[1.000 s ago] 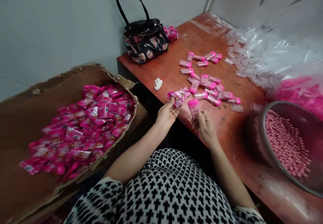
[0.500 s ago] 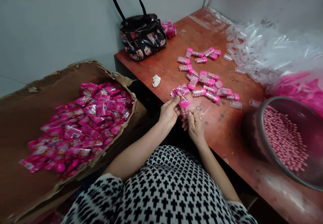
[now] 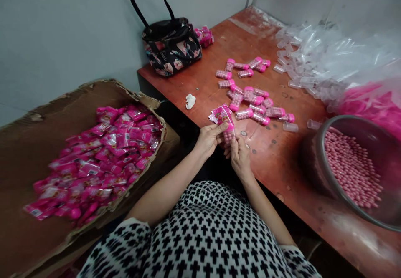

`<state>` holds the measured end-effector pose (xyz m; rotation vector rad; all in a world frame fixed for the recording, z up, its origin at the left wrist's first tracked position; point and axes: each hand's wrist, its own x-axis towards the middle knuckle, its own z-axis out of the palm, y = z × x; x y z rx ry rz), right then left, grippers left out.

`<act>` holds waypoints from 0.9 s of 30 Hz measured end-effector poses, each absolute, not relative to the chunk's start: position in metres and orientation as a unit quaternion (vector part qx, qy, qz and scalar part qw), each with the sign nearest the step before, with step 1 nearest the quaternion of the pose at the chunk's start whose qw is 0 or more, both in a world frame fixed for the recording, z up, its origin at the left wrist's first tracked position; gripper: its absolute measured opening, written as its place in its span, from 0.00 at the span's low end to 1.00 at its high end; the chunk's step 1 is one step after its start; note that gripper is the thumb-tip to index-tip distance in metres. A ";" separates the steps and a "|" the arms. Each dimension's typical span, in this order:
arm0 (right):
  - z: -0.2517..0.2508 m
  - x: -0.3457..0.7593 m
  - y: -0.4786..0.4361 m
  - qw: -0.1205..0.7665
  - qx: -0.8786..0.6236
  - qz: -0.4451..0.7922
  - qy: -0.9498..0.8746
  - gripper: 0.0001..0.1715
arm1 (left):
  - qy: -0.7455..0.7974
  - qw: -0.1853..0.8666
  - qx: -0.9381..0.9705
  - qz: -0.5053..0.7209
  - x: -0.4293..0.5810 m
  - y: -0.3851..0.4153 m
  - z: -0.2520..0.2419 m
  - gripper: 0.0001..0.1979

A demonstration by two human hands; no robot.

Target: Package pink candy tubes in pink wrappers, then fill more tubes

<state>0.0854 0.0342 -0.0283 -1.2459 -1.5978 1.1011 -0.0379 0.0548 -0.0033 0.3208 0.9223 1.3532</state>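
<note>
At the table's near edge my left hand is closed, its thumb pressing a printed pink label sleeve against the upper part of a clear tube of pink balls. Lower down, my right hand pinches the same tube near its bottom end. A few more flat labels stick out above my left hand. Just beyond my hands lie several filled tubes with pink caps. My fingers hide part of the held tube, and whether the sleeve fully surrounds it I cannot tell.
A torn cardboard box with many wrapped pink packs is at left. On the red table stand a grey bucket of pink balls, a heap of clear tubes, pink caps and a floral bag.
The pink label now lies down over the tube's capped end, where before it sat above the cap. My left thumb has shifted onto it. The view has turned slightly.
</note>
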 end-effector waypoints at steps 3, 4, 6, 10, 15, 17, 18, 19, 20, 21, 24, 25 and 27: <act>-0.027 0.085 0.037 0.409 -0.464 0.546 -0.565 0.18 | 0.426 0.658 0.191 0.590 -0.041 0.056 -0.002 0.17; -0.027 0.084 0.038 0.410 -0.453 0.579 -0.540 0.18 | 0.434 0.650 0.209 0.588 -0.042 0.057 -0.002 0.16; -0.028 0.085 0.040 0.410 -0.442 0.614 -0.510 0.19 | 0.450 0.633 0.237 0.584 -0.044 0.057 -0.001 0.15; -0.029 0.086 0.040 0.422 -0.477 0.523 -0.566 0.18 | 0.455 0.639 0.235 0.574 -0.044 0.057 -0.002 0.15; -0.029 0.084 0.039 0.418 -0.458 0.558 -0.552 0.18 | 0.429 0.652 0.209 0.589 -0.042 0.055 -0.002 0.16; -0.029 0.081 0.040 0.426 -0.435 0.611 -0.506 0.19 | 0.426 0.655 0.226 0.582 -0.042 0.053 -0.001 0.15; -0.029 0.080 0.041 0.432 -0.430 0.621 -0.492 0.19 | 0.424 0.662 0.240 0.570 -0.041 0.052 0.000 0.15; -0.028 0.079 0.041 0.440 -0.427 0.623 -0.486 0.19 | 0.421 0.670 0.256 0.555 -0.041 0.051 0.000 0.15; -0.027 0.079 0.042 0.448 -0.427 0.619 -0.484 0.18 | 0.418 0.678 0.270 0.541 -0.041 0.050 0.001 0.15; -0.026 0.079 0.042 0.457 -0.428 0.613 -0.482 0.17 | 0.417 0.682 0.277 0.533 -0.042 0.048 0.001 0.15; -0.022 0.080 0.043 0.464 -0.427 0.620 -0.467 0.18 | 0.428 0.673 0.248 0.550 -0.045 0.045 -0.001 0.15; -0.021 0.081 0.043 0.462 -0.421 0.630 -0.462 0.19 | 0.430 0.669 0.226 0.563 -0.046 0.044 -0.001 0.15; -0.019 0.082 0.043 0.456 -0.400 0.645 -0.465 0.20 | 0.426 0.667 0.190 0.580 -0.047 0.041 -0.002 0.14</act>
